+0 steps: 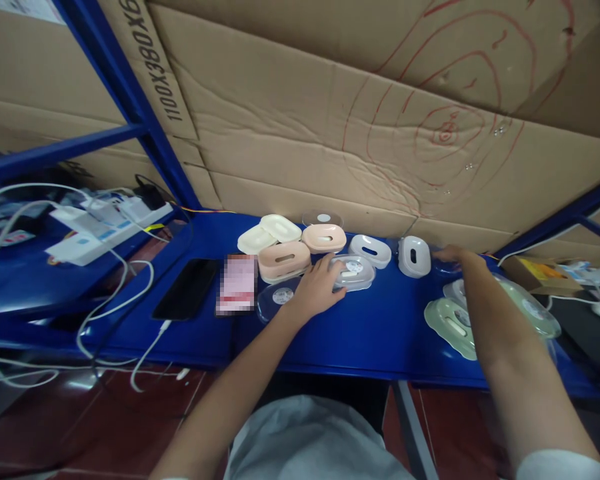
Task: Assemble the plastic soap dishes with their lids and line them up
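My left hand (318, 287) lies on the blue shelf (380, 333), fingers spread over a clear soap-dish tray (354, 272). Another clear tray (279, 296) sits just left of that wrist. My right hand (455, 255) reaches to the back of the shelf, fingers extended beside an upright white soap dish (414, 256); what it touches is hidden. Pink soap dishes (285, 260), cream ones (270, 233) and a white one (370, 251) are clustered behind my left hand. A pale green dish (449, 323) lies under my right forearm.
A black phone (187, 288) with a white cable and a pink card (237, 283) lie left on the shelf. Power strips and tangled white cables (100, 220) fill the left shelf. Cardboard (360, 107) backs the shelf. A box (535, 272) and cables stand right.
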The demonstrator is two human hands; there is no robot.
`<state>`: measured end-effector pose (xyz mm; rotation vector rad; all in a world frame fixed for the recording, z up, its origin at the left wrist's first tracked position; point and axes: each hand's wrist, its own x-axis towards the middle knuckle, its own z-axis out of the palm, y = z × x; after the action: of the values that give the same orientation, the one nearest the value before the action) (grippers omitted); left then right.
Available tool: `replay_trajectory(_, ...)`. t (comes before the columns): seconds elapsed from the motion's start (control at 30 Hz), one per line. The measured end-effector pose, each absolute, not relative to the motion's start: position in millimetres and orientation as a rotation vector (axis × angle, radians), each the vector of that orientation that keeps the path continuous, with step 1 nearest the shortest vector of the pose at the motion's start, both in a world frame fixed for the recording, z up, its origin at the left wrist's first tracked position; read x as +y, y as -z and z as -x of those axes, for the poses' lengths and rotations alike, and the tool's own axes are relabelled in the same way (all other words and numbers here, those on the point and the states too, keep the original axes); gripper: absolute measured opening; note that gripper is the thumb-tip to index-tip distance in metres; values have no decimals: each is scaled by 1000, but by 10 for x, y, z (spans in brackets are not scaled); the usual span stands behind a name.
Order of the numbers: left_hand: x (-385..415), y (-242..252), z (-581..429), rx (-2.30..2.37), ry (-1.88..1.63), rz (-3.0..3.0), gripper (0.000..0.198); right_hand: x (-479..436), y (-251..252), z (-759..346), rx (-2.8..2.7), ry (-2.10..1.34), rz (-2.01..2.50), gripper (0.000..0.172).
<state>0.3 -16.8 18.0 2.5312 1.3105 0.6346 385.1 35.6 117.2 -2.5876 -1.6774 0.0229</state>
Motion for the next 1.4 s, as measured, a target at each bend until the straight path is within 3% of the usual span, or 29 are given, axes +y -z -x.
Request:
replay_trajectory(0.1, -168, -191, -21, 1305, -623, -2532, 48, 388, -1342, -3859, -1590, -140, 2712, 47)
replay_trajectory(0.23, -256, -309, -36, 1359, -664, -2576, 56, 71, -1490, -3643, -1573, -13, 2643, 86)
replay_trajectory(0.3, -383, -402, 16, 1380, -695, -2605, 70, -302, -1367, -3393, -1628, 33, 2548, 90)
replay_trajectory(0.37, -570, -470, 127, 1413, -695, -2604, 77, -744, -1084, -3099, -1824, 44, 2274, 88)
replay_trajectory(0.43, -790, -470, 279, 1535, -658, -2590, 71, -1140, -704, -2846, -1942, 77, 2006, 86)
replay_trajectory(0.63, -1280, -140, 618, 1852, -456, -2559, 53, -1375, 99, -2725, -1937, 198, 1976, 71)
replay_trajectory(0.73, -1374, -34, 622, 1642, -533, -2646, 46, -1089, 79, -2833, -1998, 306, 1918, 62)
replay_trajectory(0.87, -1416, -4, 577, 1344, -654, -2688, 53, -603, -87, -2874, -2144, 412, 1792, 50)
replay_trajectory(1.07, -1320, 126, 608, 1316, -713, -2583, 55, 64, -32, -2842, -2255, 396, 1641, 32)
replay_trajectory(1.23, -1342, 180, 591, 1307, -785, -2563, 53, 129, -92, -2836, -2108, 423, 1582, 35)
replay_trajectory(1.33, -1340, 53, 684, 1306, -987, -2581, 47, -174, -287, -2820, -2039, 429, 1506, 41)
replay_trajectory(1.4, -1219, -105, 867, 1370, -1167, -2560, 41, -522, -389, -2758, -2021, 391, 1436, 35)
